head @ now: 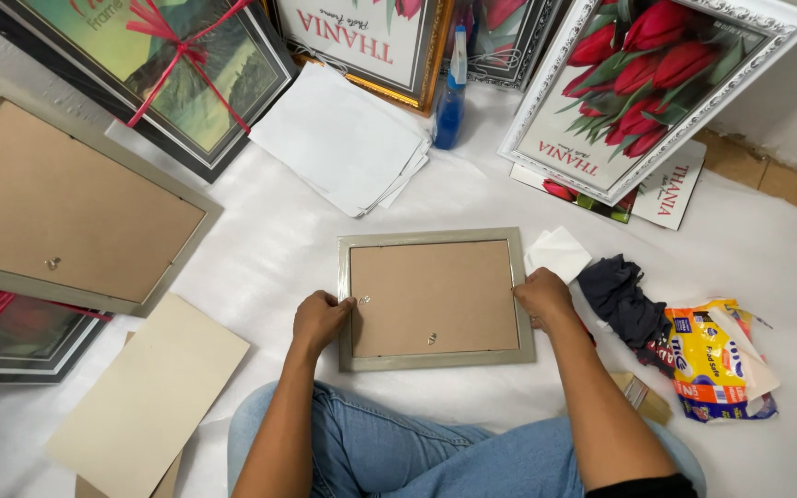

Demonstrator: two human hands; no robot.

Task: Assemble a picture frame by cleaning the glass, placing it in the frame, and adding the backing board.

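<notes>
A small silver picture frame (435,237) lies face down on the white floor covering in front of my knees, its brown backing board (431,295) showing. My left hand (320,318) rests on the frame's left edge, fingertips at a small metal clip. My right hand (543,295) presses on the frame's right edge, fingers curled. Neither hand lifts the frame; it lies flat.
A larger face-down frame (57,203) lies at left above beige boards (149,392). Framed tulip prints (648,83), a blue spray bottle (451,92) and white sheets (343,138) stand behind. A white tissue (557,251), dark cloth (620,295) and yellow packet (717,355) lie at right.
</notes>
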